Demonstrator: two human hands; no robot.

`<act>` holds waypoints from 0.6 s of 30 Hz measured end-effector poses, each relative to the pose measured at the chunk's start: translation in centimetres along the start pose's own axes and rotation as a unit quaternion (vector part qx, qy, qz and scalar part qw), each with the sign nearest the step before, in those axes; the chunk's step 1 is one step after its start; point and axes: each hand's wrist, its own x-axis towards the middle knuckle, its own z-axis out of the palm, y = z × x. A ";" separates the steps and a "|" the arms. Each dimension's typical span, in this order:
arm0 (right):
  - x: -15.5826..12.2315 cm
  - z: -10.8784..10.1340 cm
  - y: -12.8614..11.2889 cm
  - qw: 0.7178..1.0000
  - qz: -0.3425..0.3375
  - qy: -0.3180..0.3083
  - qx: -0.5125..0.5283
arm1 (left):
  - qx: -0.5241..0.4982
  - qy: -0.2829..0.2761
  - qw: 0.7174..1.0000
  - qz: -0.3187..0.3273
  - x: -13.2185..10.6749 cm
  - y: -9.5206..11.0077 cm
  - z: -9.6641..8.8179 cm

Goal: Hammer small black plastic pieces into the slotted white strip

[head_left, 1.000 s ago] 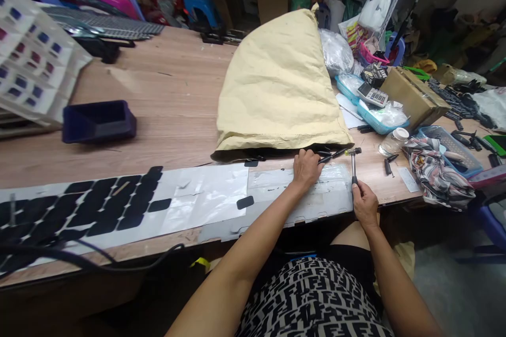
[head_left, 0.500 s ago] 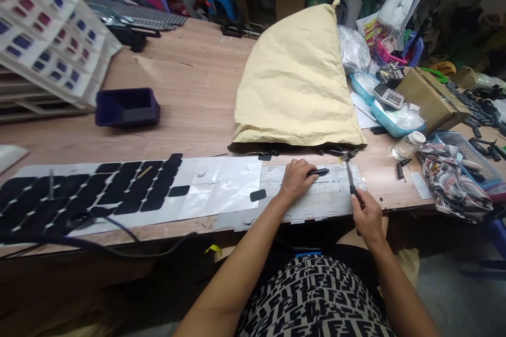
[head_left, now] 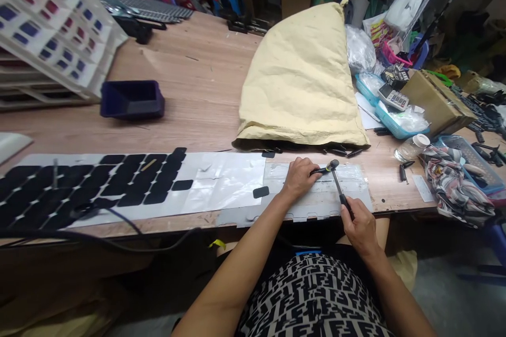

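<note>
My left hand (head_left: pixel 299 176) is closed on a slim black piece (head_left: pixel 321 170), whose exact kind I cannot make out, and holds it low over the grey-white board (head_left: pixel 276 210). My right hand (head_left: pixel 359 224) grips the dark handle of a small hammer (head_left: pixel 338 184). The hammer's head is at the right end of the black piece, where a bit of yellow shows. Behind both hands lies a big cream sack (head_left: pixel 302 79), with several small black pieces along its dark open edge.
To the left, a white sheet (head_left: pixel 221 179) carries rows of black rounded patches (head_left: pixel 130 179). A purple bin (head_left: pixel 132 110) and white crate (head_left: pixel 59 26) stand behind it. On the right are a jar (head_left: pixel 411 147), a patterned cloth (head_left: pixel 450 179), blue baskets and a cardboard box (head_left: pixel 435 100).
My right hand has moved left, bringing the hammer's head from the sack's edge to the end of the black piece. My left hand keeps its hold. The view has shifted slightly.
</note>
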 end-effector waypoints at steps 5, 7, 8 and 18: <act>-0.1 0.3 -0.9 1.000 -0.016 -0.011 0.019 | -0.004 0.007 1.000 0.002 -0.1 0.0 0.0; -0.1 0.4 -0.9 0.999 -0.010 -0.022 0.022 | -0.001 0.004 1.000 0.001 -0.1 0.0 -0.1; 0.0 0.4 -0.8 0.999 -0.002 -0.027 0.026 | 0.000 0.002 1.000 0.000 -0.1 0.0 -0.1; 2.8 -1.3 5.9 0.976 0.197 0.091 0.030 | -0.017 -0.021 1.000 0.001 0.1 0.2 -0.7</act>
